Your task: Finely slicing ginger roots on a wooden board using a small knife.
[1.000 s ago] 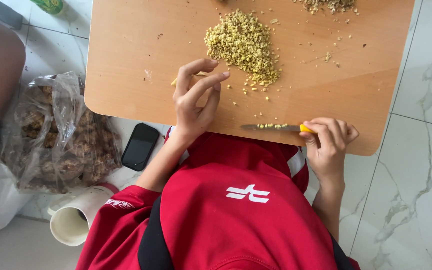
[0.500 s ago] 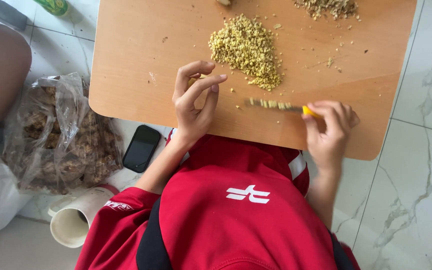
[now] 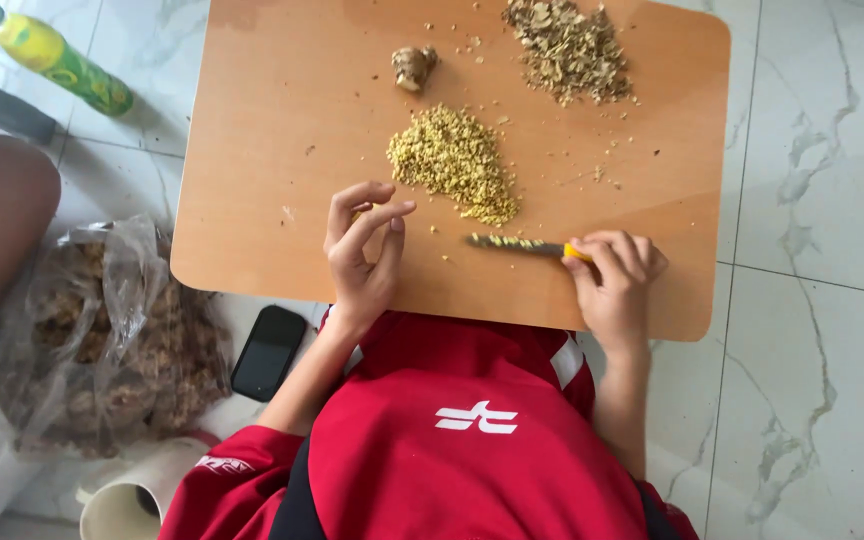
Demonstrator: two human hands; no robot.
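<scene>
We see orange-brown wooden board [image 3: 282, 130]. Chopped pile [image 3: 455, 162] on it pale yellow-green. Peel heap [image 3: 569, 48] dull brown-grey. Whole root knob [image 3: 413, 67] tan with pale cut face. Knife [image 3: 527, 246]: yellow handle, dark blade speckled with yellow-green bits. Our shirt [image 3: 472, 440] bright red, white emblem, black side panel. Floor tiles [image 3: 822, 200] white marble with grey veins. Phone [image 3: 268, 352] glossy black. Clear bag [image 3: 102, 340] shows brown roots. Bottle [image 3: 52, 58] green and yellow, green cap. Cup [image 3: 137, 495] cream.
</scene>
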